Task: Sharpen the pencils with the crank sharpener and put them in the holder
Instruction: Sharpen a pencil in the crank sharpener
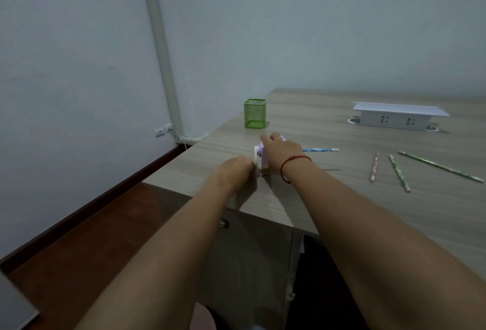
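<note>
Jutting blue-patterned pencil (320, 150), pink-white sharpener (261, 156)

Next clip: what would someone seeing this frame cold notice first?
Both hands meet on the lilac crank sharpener near the left edge of the table: the right hand clasps its body from above, the left hand grips at its crank end, and a blue pencil sticks out to the right. Behind stands a green mesh holder; three loose pencils lie further right.

Lilac crank sharpener (263, 157): mostly hidden; blue pencil (319, 150) apparently inserted horizontally. Green mesh holder (254, 113): upright behind. Three loose pencils (399, 173): flat, well right.
</note>
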`<state>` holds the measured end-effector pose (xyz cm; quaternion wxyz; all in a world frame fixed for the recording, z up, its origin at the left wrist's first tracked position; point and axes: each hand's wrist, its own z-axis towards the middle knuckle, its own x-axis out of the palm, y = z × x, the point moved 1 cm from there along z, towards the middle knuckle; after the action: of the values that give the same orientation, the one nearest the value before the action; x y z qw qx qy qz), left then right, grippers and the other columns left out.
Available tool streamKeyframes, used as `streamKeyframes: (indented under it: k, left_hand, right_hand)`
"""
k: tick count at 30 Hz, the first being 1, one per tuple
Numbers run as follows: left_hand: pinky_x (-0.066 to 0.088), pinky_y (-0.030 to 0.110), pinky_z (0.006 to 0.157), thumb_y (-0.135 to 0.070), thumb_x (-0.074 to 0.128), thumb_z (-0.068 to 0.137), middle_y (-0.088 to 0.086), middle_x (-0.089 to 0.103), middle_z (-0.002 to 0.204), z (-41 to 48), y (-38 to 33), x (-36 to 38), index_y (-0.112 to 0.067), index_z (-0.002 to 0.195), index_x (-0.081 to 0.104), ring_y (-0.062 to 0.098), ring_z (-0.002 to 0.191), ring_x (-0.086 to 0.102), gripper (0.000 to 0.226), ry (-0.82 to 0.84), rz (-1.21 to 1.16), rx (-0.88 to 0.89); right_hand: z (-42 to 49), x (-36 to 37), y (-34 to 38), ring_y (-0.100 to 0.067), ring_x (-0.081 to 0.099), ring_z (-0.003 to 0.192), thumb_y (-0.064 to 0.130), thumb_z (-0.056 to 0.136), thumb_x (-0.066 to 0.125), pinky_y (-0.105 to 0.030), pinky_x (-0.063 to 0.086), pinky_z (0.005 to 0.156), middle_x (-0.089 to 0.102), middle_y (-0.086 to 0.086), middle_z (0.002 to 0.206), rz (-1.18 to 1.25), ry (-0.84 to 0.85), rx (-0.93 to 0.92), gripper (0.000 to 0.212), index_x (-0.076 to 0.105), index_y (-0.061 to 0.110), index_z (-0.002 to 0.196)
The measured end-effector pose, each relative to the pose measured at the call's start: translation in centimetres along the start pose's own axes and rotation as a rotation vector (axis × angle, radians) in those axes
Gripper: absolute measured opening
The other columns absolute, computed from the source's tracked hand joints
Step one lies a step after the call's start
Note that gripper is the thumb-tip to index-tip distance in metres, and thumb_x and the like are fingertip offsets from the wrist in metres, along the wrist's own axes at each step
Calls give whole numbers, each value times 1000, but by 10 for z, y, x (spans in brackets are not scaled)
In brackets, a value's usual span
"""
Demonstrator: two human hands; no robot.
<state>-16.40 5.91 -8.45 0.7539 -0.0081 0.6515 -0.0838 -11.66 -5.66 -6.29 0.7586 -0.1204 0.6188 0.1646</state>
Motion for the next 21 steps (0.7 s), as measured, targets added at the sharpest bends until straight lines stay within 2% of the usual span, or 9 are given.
streamKeyframes:
  k: [3,5,8,12,15,17,21]
  left_hand:
    - [48,37,93,-19,50,94,11,65,107,12,3,9,-10,106,63,25,99,61,21,-16,21,-5]
    - [48,34,90,-20,51,93,10,65,106,16,5,10,-12,105,64,23,97,61,19,-31,11,-1]
    - [49,32,85,-17,54,92,9,65,101,16,3,11,-10,101,65,21,92,61,17,-32,36,15]
    - [50,33,82,-14,57,88,12,67,97,17,3,11,-9,94,68,25,90,63,13,-35,54,16]
    - [50,33,83,-13,57,89,11,68,99,18,4,11,-9,97,69,25,90,64,15,-36,64,33]
    - [50,33,83,-11,56,89,11,67,100,17,3,13,-9,100,68,25,91,64,16,-22,76,33]
    - [48,31,82,-16,54,91,10,67,101,16,3,14,-10,101,65,23,92,63,16,-49,75,87]
  right_hand:
    - [0,1,0,-29,44,129,36,82,65,-47,46,95,42,-5,138,7,-18,-20,62,40,20,135]
    - [1,0,-2,-30,46,126,32,84,62,-47,47,94,43,-7,135,12,-36,-34,56,40,18,134]
    - [-6,8,-5,-33,54,111,29,87,56,-45,48,86,47,-9,127,-1,-153,-71,44,43,14,127]
    - [-17,24,-5,-36,56,101,33,79,67,-45,43,88,49,-14,125,-96,-300,-55,56,47,10,126]
    - [-11,25,1,-37,60,92,24,77,70,-44,47,82,57,-13,120,-126,-333,27,47,54,10,119]
    - [-10,19,2,-36,60,97,23,83,65,-44,46,84,55,-12,126,-125,-304,25,42,52,11,121]
    - [-14,8,-10,-30,50,122,29,82,64,-46,39,96,48,-8,133,-111,-207,-108,52,43,15,127]
